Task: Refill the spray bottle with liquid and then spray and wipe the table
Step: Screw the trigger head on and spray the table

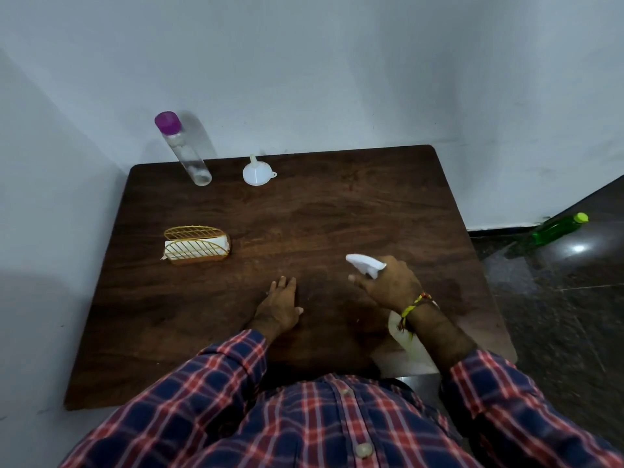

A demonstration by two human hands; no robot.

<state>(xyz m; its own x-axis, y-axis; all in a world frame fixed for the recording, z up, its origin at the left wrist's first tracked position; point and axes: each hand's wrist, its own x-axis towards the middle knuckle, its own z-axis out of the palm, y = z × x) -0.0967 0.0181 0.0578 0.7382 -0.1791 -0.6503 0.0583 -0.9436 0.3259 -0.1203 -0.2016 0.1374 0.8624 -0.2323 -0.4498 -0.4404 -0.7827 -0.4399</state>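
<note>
My right hand [391, 285] grips the white spray bottle [366, 265] by its neck, near the table's front right; the white nozzle points left over the wood, and the pale body shows below my wrist. My left hand [280, 302] lies flat on the dark wooden table [337, 214], fingers apart, holding nothing. A tall clear bottle [184, 150] with a purple cap stands at the back left. A white funnel [256, 172] sits upside down next to it. A gold wire holder with white tissues [197, 246] stands at the left.
The table sits in a corner against grey walls at the back and left. A green bottle [557, 229] with a lime cap lies on the dark glossy floor to the right.
</note>
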